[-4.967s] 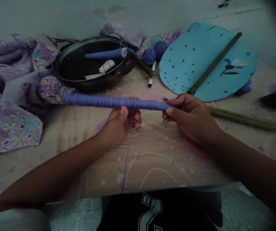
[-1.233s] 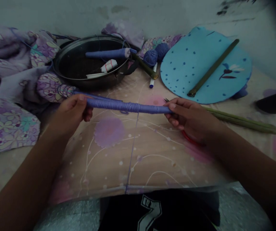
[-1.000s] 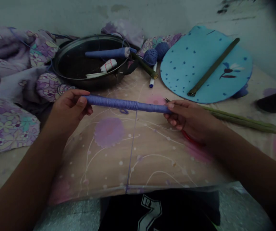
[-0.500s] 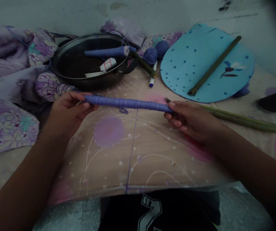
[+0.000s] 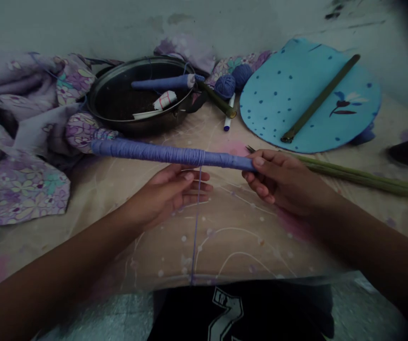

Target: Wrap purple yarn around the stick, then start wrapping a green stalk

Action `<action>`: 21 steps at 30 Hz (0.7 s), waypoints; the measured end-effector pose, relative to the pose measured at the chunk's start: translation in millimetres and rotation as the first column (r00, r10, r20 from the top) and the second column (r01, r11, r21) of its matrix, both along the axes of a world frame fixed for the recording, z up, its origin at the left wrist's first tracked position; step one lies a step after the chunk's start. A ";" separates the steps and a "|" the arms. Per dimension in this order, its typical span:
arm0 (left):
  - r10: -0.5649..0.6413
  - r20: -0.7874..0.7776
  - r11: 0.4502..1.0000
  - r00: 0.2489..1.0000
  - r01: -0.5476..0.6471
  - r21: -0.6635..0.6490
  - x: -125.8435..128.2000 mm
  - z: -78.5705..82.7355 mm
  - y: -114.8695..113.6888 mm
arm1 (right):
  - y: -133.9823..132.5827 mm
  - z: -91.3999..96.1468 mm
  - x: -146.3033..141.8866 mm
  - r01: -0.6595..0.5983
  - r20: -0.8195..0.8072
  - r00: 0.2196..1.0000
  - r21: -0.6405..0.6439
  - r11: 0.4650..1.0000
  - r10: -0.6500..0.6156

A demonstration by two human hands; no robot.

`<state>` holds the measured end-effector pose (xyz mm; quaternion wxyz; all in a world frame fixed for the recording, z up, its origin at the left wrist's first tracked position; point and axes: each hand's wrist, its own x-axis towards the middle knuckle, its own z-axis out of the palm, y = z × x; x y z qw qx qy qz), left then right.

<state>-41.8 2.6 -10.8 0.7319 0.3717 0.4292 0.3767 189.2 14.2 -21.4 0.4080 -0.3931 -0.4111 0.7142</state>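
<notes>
- A loose yarn strand (image 5: 195,222) hangs straight down from the middle of the yarn-wrapped stick (image 5: 161,152) towards you.
- Your left hand (image 5: 170,192) lies open, palm up, just beneath the stick, seemingly placed beside that strand.
- Your right hand (image 5: 282,180) has its grip pinched on the stick's right end, keeping it level above the floral sheet (image 5: 232,237).
- The purple winding looks tight and even.

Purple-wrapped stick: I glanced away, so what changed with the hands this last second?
The left hand let go of the left end of the purple-wrapped stick and moved right, under its middle by the hanging thread, fingers open. The right hand kept its grip on the right end.
</notes>
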 end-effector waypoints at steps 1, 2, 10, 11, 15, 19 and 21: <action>0.012 -0.013 1.000 1.000 -0.013 -0.011 4.6 3.3 -1.4 | -0.1 -0.1 -0.6 0.021 -0.004 1.000 0.004 1.000 -0.021; 0.021 -0.037 1.000 0.999 -0.022 -0.014 9.0 5.8 -2.3 | 0.0 -0.4 -1.0 0.046 -0.007 0.999 0.006 0.999 -0.045; 0.094 -0.403 0.933 0.910 0.060 0.354 34.5 -7.3 -9.4 | 4.0 0.1 -2.3 0.202 -0.056 0.977 -0.089 0.975 -0.207; 0.105 -0.428 0.919 0.898 0.077 0.387 35.8 -8.4 -10.1 | 4.4 0.8 -2.4 0.217 -0.054 0.973 -0.106 0.970 -0.224; 0.192 -0.432 0.878 0.881 0.042 0.477 39.3 -4.7 -7.8 | 5.6 1.2 -2.6 0.252 -0.070 0.963 -0.103 0.962 -0.260; 0.250 -0.364 0.877 0.897 -0.050 0.478 45.2 -3.9 2.1 | 3.8 -3.7 -2.5 0.143 -0.106 0.983 -0.053 0.988 -0.148; 0.286 -0.324 0.875 0.902 -0.109 0.471 48.0 -7.6 6.8 | 1.4 -6.1 -2.3 0.019 -0.114 0.993 -0.026 0.999 -0.022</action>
